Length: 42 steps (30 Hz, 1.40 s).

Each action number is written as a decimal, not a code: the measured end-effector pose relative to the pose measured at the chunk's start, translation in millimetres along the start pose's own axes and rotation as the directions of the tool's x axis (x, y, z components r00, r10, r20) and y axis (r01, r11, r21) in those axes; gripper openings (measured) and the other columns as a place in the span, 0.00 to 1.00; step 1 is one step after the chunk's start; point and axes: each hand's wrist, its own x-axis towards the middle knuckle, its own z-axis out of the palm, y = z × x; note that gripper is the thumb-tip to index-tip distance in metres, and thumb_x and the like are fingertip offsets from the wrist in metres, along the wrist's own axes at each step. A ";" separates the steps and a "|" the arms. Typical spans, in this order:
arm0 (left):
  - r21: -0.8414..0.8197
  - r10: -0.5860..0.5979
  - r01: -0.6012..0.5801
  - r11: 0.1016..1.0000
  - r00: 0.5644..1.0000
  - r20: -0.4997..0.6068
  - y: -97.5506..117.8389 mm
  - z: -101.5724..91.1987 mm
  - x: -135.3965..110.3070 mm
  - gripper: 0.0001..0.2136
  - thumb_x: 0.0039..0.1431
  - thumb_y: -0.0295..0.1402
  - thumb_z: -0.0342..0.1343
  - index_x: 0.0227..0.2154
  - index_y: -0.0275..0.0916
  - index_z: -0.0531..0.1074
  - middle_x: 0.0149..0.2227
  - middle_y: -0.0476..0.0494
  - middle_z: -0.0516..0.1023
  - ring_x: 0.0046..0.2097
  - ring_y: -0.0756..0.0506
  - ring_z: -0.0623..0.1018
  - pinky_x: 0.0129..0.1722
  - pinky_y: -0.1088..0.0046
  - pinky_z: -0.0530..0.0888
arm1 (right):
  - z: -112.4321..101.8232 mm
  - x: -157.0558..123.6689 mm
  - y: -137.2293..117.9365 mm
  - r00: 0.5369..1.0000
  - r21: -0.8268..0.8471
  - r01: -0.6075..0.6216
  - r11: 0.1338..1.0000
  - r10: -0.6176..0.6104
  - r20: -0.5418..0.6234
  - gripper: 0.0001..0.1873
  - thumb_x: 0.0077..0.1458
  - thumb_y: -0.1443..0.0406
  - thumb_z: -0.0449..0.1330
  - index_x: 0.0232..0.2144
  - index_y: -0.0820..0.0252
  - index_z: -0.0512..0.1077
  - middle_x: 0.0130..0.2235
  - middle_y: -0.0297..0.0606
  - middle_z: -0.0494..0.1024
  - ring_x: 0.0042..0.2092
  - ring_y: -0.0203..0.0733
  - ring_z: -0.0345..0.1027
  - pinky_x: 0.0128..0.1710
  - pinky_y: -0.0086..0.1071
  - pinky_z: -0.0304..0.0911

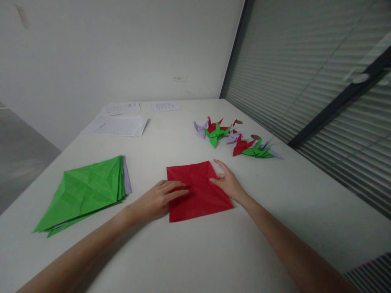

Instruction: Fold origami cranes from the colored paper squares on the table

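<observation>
A square sheet of red paper [201, 199] with crease lines lies flat on the white table in front of me. My left hand [161, 197] rests over its left edge, fingers stretched out across the surface. At the right edge, my right hand [229, 183] has its thumb on the paper and its index finger extended past the upper right corner, with a gap between them. The other fingers of that hand are curled and partly hidden.
Left of my hands lies a stack of creased green paper [88, 187] with lilac sheets in it. Several folded paper cranes [215, 134] in red, green and lilac sit at the back right. Printed papers [119, 125] lie at the back left. Window blinds [305, 73] border the right side.
</observation>
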 end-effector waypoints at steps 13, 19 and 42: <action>-0.205 -0.223 0.185 0.961 0.958 -0.180 -22.7 26.6 -10.1 0.14 0.67 0.31 0.47 0.50 0.40 0.74 0.49 0.41 0.79 0.51 0.43 0.78 0.52 0.63 0.75 | -35.7 -3.2 -20.1 0.876 -0.150 0.232 0.961 -0.140 0.461 0.20 0.56 0.63 0.58 0.52 0.53 0.74 0.55 0.42 0.73 0.54 0.44 0.69 0.56 0.41 0.63; -0.238 -0.211 0.165 0.957 0.960 -0.182 -25.2 28.3 -11.0 0.13 0.66 0.31 0.49 0.50 0.40 0.74 0.49 0.40 0.79 0.52 0.43 0.77 0.53 0.62 0.74 | -35.8 -5.9 -15.2 0.848 -0.537 0.494 0.684 -0.242 0.472 0.18 0.56 0.68 0.61 0.46 0.43 0.78 0.67 0.36 0.49 0.66 0.51 0.48 0.64 0.50 0.50; -0.062 -0.054 0.043 0.997 0.984 -0.172 -31.3 23.9 -15.5 0.09 0.59 0.27 0.56 0.42 0.37 0.76 0.48 0.37 0.78 0.51 0.41 0.77 0.49 0.61 0.74 | -47.2 2.8 -17.8 0.826 -0.609 0.419 0.673 -0.005 0.563 0.16 0.56 0.68 0.58 0.42 0.48 0.80 0.57 0.33 0.73 0.69 0.53 0.41 0.65 0.53 0.42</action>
